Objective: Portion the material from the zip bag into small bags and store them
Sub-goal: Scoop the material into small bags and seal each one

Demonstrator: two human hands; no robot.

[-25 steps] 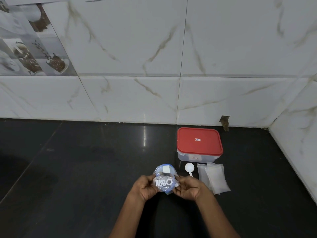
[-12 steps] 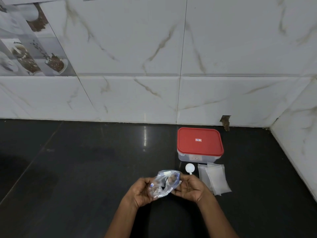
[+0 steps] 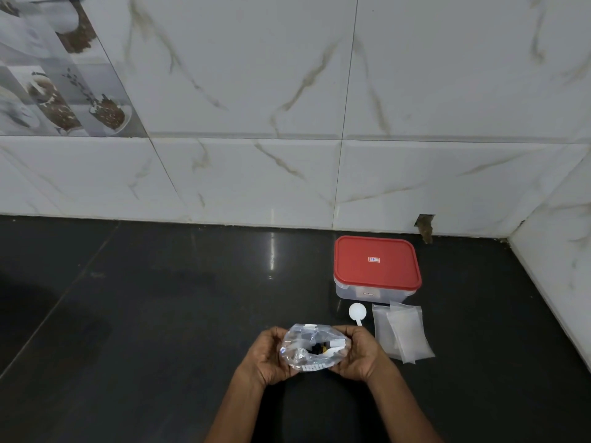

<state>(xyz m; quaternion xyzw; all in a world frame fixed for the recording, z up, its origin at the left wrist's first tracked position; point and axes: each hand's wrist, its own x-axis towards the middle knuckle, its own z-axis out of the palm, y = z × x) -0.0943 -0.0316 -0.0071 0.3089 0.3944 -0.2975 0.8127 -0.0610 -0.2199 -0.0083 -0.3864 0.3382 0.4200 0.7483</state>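
Note:
I hold a clear zip bag (image 3: 311, 346) with white print between both hands, low in the middle of the view. Its mouth is pulled apart and faces me, and some dark material shows inside. My left hand (image 3: 267, 356) grips its left side and my right hand (image 3: 359, 354) grips its right side. Several small frosted bags (image 3: 401, 330) lie flat in a stack just right of my right hand. A white plastic scoop (image 3: 357, 312) lies bowl-up between the bags and my hands.
A clear storage box with a shut red lid (image 3: 375, 263) stands behind the scoop, near the tiled back wall. The black counter (image 3: 160, 314) spreads wide to the left. A tiled side wall (image 3: 556, 266) closes the right.
The zip bag was upright with its printed face toward me; both hands have tipped it down and pulled its mouth apart, so the inside now shows. The hands sit slightly lower.

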